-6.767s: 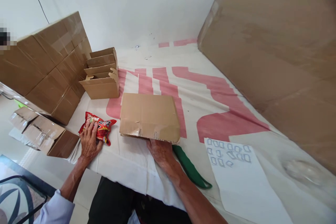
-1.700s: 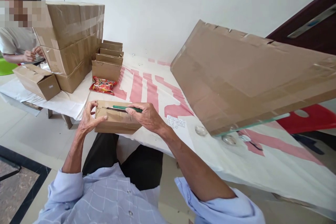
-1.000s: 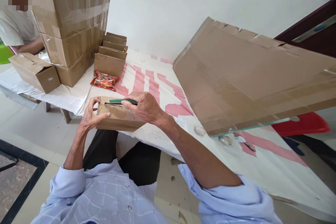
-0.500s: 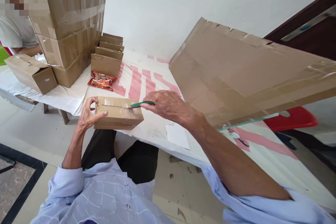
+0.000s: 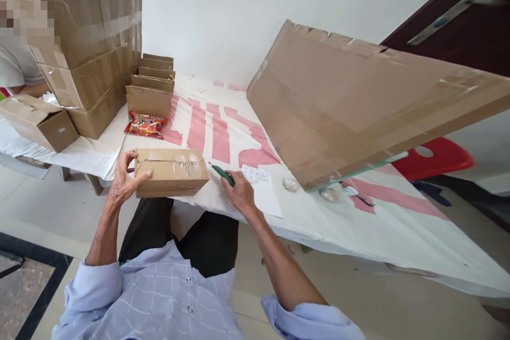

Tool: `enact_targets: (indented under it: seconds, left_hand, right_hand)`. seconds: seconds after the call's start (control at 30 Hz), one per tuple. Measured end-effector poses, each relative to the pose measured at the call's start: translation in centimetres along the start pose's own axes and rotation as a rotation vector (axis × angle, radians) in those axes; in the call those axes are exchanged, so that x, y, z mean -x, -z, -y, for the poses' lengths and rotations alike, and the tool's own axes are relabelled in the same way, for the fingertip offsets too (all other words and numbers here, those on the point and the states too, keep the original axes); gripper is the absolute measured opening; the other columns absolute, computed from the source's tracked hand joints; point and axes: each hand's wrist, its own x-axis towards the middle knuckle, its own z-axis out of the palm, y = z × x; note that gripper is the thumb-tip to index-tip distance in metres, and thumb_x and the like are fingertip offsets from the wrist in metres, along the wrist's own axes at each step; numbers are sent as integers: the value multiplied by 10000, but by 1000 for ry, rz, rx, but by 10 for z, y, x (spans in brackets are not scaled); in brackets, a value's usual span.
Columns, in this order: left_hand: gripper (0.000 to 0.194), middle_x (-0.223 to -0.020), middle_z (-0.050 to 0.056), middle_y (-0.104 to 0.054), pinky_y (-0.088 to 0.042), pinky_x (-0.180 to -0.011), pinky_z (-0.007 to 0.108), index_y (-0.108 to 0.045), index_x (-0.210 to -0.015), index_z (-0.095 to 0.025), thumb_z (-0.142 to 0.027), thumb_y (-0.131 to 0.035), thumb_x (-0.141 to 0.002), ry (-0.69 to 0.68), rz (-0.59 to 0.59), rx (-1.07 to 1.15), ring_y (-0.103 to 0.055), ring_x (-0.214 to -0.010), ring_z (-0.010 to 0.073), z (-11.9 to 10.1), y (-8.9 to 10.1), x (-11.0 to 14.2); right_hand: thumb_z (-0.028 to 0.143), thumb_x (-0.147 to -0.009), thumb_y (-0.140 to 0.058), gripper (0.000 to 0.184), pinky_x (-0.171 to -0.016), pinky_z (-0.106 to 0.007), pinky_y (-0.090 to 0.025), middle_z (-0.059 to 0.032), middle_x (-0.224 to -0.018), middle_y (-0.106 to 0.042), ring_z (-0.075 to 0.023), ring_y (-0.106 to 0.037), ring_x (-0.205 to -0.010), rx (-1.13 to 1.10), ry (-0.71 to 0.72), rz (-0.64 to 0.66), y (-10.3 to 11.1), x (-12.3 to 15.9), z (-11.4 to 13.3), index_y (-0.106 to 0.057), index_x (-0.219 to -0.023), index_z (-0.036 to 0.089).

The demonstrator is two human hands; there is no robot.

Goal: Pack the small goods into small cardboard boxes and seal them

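Note:
My left hand (image 5: 128,179) grips the left end of a small cardboard box (image 5: 171,187), thumb on the near top edge and fingers round the far side. The box lies at the table's front edge. A slit with ragged edges runs along its taped top seam. In my right hand (image 5: 240,191) is a slim green-handled knife (image 5: 223,174), its thin tip pointing left, just off the box's right end. Beside this hand lies a printed white sheet (image 5: 268,196). A red snack packet (image 5: 145,125) rests behind the box.
Taped cartons (image 5: 99,37) are stacked at the left, with a smaller box (image 5: 40,122) before them and an open divided carton (image 5: 149,98) alongside. A large cardboard sheet (image 5: 358,101) leans at the right, near a red stool (image 5: 442,159). Another person's arm (image 5: 35,88) shows at far left.
My right hand has drawn the knife off the box top, toward me and down to its right side. My left hand still holds the box. The view has shifted slightly.

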Motion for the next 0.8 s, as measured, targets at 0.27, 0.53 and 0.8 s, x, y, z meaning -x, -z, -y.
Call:
enact_targets:
  seconds: [0.27, 0.53, 0.8]
  left_hand:
    - [646, -1649, 169, -617, -567, -1125, 543, -548, -1124, -269, -587, -911, -695, 22, 1, -4, -643, -1492, 409, -2, 4, -3]
    - [621, -1669, 168, -608, -607, -1112, 564, -652, -1126, -257, -598, -930, -688, 22, 9, -30, -645, -1500, 429, -9, 7, -1]
    - [569, -1558, 182, -704, -645, -1046, 570, -661, -1178, -245, -571, -872, -763, -23, -103, -220, -718, -1397, 424, -18, 0, 2]
  right_hand:
    - [701, -999, -639, 583, -949, -462, -643, -151, -1327, -762, -294, -748, -1121, -489, 64, 123, -13, -16, 54, -768, -1315, 229]
    - [550, -911, -775, 472, -857, -422, -644, -117, -1284, -784, -250, -749, -991, -477, 137, 216, -7, -35, 98, -770, -1264, 236]
    - [430, -875, -734, 279, -796, -382, -601, -68, -1062, -796, -214, -709, -830, -391, 138, 225, -1, -48, 105, -775, -1059, 225]
